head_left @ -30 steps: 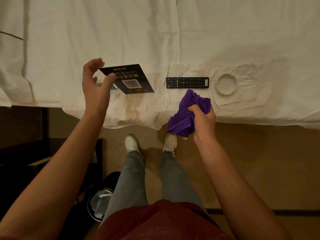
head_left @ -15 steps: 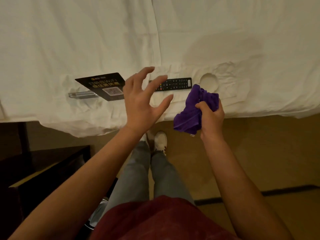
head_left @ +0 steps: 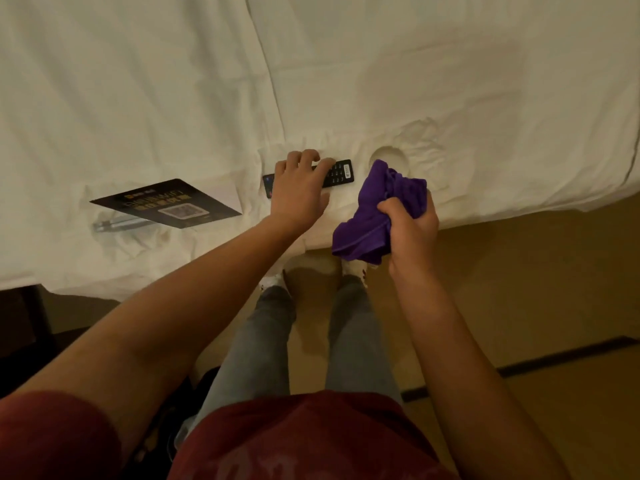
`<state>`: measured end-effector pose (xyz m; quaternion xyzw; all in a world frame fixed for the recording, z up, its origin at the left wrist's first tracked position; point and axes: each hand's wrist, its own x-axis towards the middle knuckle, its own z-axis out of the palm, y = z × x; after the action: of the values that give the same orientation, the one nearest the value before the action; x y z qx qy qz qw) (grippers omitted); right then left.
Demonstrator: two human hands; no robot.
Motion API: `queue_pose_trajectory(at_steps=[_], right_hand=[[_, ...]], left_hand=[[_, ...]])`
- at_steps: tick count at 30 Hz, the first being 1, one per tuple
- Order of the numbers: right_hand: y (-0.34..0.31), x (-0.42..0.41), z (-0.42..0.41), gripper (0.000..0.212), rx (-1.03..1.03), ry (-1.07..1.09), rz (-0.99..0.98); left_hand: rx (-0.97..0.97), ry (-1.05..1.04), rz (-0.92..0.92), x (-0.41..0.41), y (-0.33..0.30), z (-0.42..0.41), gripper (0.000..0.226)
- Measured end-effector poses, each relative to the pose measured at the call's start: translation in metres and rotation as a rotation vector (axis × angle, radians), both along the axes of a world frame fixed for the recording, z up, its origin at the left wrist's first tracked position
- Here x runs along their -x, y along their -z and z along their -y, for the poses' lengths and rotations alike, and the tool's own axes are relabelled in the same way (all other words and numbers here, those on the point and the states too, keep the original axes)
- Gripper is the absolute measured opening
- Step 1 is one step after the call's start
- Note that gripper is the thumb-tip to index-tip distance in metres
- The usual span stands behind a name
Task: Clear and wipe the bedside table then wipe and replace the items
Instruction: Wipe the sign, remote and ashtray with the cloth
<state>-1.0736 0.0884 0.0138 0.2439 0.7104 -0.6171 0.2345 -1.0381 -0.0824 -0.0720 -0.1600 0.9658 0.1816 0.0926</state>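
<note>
Left hand [head_left: 298, 188] curled over TV remote [head_left: 337, 173] on bed sheet [head_left: 173, 98], right hand [head_left: 412, 220] gripping purple cloth [head_left: 374, 216]; slip risk from shallow grip on soft bedding.

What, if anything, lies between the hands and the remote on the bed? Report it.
Nothing visible. The left hand already rests on the remote, fingers curling over its far edge. The right hand grips the purple cloth just beside it, with only bare sheet between.
</note>
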Motion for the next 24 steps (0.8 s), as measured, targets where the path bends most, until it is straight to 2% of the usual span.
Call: queue_pose_trajectory(at_steps=[10, 14, 17, 19, 21, 24], right_hand=[[0.024, 0.055, -0.054, 0.042, 0.075, -0.117, 0.114], [0.027, 0.069, -0.064, 0.041, 0.103, -0.184, 0.136], [0.019, 0.079, -0.064, 0.038, 0.147, -0.215, 0.119], [0.007, 0.085, -0.057, 0.037, 0.176, -0.212, 0.1], [-0.009, 0.093, -0.045, 0.039, 0.222, -0.244, 0.039], [-0.041, 0.106, -0.02, 0.045, 0.32, -0.34, -0.138]], left_hand=[[0.112, -0.135, 0.095, 0.02, 0.026, -0.022, 0.052], [0.048, -0.172, 0.069, 0.016, 0.022, -0.02, 0.053], [-0.079, -0.273, -0.014, 0.01, -0.004, -0.024, 0.059], [-0.243, -0.344, -0.031, 0.007, -0.031, -0.025, 0.061], [-0.531, -0.466, -0.038, 0.005, -0.059, -0.025, 0.056], [-0.974, -0.67, -0.146, 0.004, -0.101, -0.035, 0.042]])
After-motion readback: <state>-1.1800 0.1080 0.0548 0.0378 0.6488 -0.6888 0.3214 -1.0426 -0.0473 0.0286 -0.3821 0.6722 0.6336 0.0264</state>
